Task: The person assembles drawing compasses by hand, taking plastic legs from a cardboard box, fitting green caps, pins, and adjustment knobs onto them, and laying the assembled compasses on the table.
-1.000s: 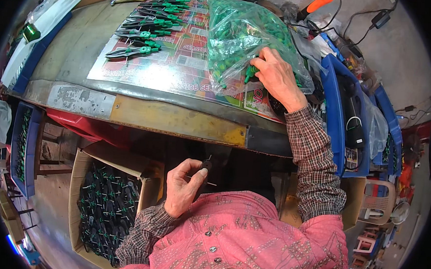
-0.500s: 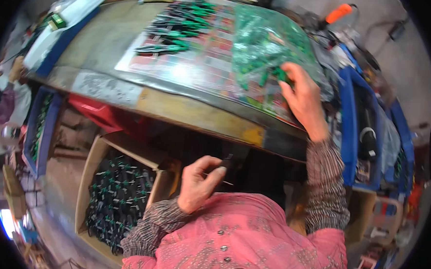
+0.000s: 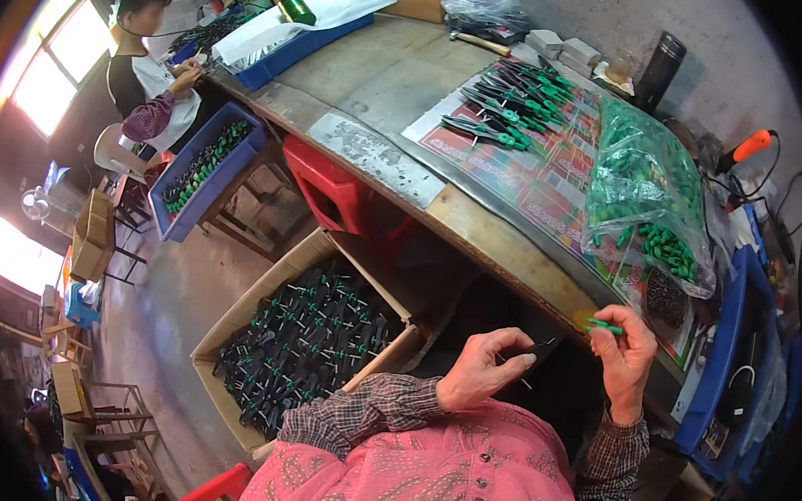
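My left hand (image 3: 490,369), in front of my body, pinches a small dark tool with a black tip (image 3: 544,346) and a thin metal pin below; the fingers cover most of it. To its right, by the table's near edge, my right hand (image 3: 626,360) holds a small green plastic piece (image 3: 603,325) between thumb and fingers. More green pieces (image 3: 664,250) fill a clear plastic bag (image 3: 642,154), its mouth toward me. Left of the bag, several black-and-green plier-like tools (image 3: 508,102) lie in rows on a printed sheet (image 3: 536,180).
Below the table stands a cardboard box (image 3: 225,406) of black-and-green tools, with a red stool (image 3: 323,183) behind. A blue bin (image 3: 174,225) holds similar parts near another person (image 3: 155,92). Further right are a blue tray (image 3: 717,358), a thermos (image 3: 660,72) and an orange-handled tool (image 3: 751,148).
My right hand has drawn back from the bag to the table edge, bringing a green piece. My left hand keeps its dark tool. The view has swung left.
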Demonstrator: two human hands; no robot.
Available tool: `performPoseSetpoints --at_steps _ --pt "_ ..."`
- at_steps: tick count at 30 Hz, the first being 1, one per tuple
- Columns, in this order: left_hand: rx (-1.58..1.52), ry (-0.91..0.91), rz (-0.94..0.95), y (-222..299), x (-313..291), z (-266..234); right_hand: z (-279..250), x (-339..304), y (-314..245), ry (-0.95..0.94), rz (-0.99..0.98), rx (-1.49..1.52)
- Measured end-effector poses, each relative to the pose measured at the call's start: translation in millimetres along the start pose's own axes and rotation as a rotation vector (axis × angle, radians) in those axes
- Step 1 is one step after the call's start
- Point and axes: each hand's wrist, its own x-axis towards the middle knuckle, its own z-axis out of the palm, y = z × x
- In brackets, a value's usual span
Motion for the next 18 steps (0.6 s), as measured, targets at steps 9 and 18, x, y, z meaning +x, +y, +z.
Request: performPoseSetpoints --at_steps 9,18 --pt "-0.063 0.027 -0.042 12 -5 -1 24 -10 -15 -0.081 0.142 0.158" --pt "-0.086 -0.096 -0.106 8 -5 2 26 -25 1 -0.073 0.185 0.271"
